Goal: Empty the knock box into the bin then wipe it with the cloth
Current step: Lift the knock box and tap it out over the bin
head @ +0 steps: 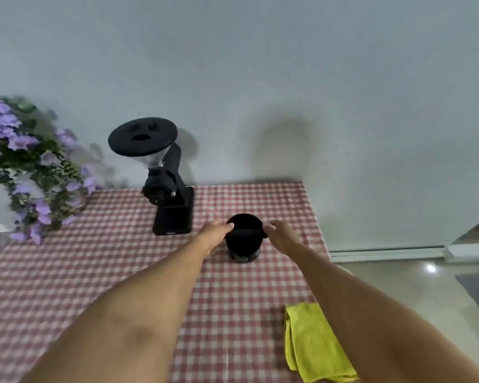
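The black round knock box point(244, 246) stands upright on the checked tablecloth, a bar across its open top. My left hand point(215, 233) is at its left rim, fingertips touching the edge. My right hand point(281, 233) reaches its right rim near the bar's end, fingers loosely bent. Neither hand has closed round the box. A folded yellow cloth point(314, 344) lies near the table's front right, partly under my right forearm. No bin is in view.
A black coffee grinder point(165, 186) stands just left of and behind the knock box. Purple flowers point(31, 172) fill the table's back left. The table point(94, 272) ends at the right, with pale floor beyond. A plain wall is behind.
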### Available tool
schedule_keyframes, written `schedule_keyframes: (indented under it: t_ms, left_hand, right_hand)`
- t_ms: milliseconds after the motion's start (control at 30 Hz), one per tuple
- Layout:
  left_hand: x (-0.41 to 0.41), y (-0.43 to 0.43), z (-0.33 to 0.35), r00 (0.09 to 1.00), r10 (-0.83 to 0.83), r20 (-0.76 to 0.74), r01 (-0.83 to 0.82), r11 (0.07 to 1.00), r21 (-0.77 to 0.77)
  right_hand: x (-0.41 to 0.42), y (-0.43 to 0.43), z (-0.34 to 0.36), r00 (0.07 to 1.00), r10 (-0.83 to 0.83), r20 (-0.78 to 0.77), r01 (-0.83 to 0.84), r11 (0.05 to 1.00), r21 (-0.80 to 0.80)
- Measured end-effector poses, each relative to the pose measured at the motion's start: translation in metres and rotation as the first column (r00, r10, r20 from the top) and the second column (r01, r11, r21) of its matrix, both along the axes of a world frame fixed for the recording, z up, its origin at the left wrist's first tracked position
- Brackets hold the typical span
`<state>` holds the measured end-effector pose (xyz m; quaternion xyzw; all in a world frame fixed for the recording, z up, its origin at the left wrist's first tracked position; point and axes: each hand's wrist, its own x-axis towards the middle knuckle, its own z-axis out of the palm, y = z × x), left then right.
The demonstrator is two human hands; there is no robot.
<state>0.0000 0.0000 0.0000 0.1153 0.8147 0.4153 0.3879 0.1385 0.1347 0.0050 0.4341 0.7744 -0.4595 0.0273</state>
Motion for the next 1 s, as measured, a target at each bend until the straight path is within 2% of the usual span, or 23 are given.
schedule_keyframes:
  t_ms: [133,233,433,667,867,1000]
  left_hand:
    - [-0.002,0.007,-0.021,0.982,0.184,0.041,-0.185,0.983,0.004]
    - [-0.002,0.007,-0.027,0.960,0.274,0.060,-0.277,0.960,0.039]
    - [-0.002,0.007,-0.028,0.940,0.339,0.038,-0.340,0.940,0.012]
    - [0.019,0.014,-0.003,0.970,0.244,-0.022,-0.242,0.968,0.062]
    - [0.064,0.027,0.021,0.998,0.050,-0.029,-0.047,0.993,0.104]
    - [0.105,0.044,0.026,0.993,-0.119,0.019,0.115,0.983,0.141]
  right_hand:
    - [-0.007,0.009,-0.017,1.000,0.011,-0.029,-0.012,0.999,-0.048]
    - [-0.009,0.008,-0.022,0.996,0.064,-0.067,-0.062,0.998,0.026]
    - [-0.008,0.011,-0.031,0.997,0.021,-0.079,-0.019,1.000,0.024]
    - [0.020,0.016,-0.007,0.992,-0.067,-0.108,0.066,0.998,-0.019]
    - [0.085,0.019,0.021,0.979,-0.139,-0.148,0.159,0.977,0.140]
    - [0.140,0.027,0.030,0.969,-0.180,-0.169,0.213,0.957,0.199]
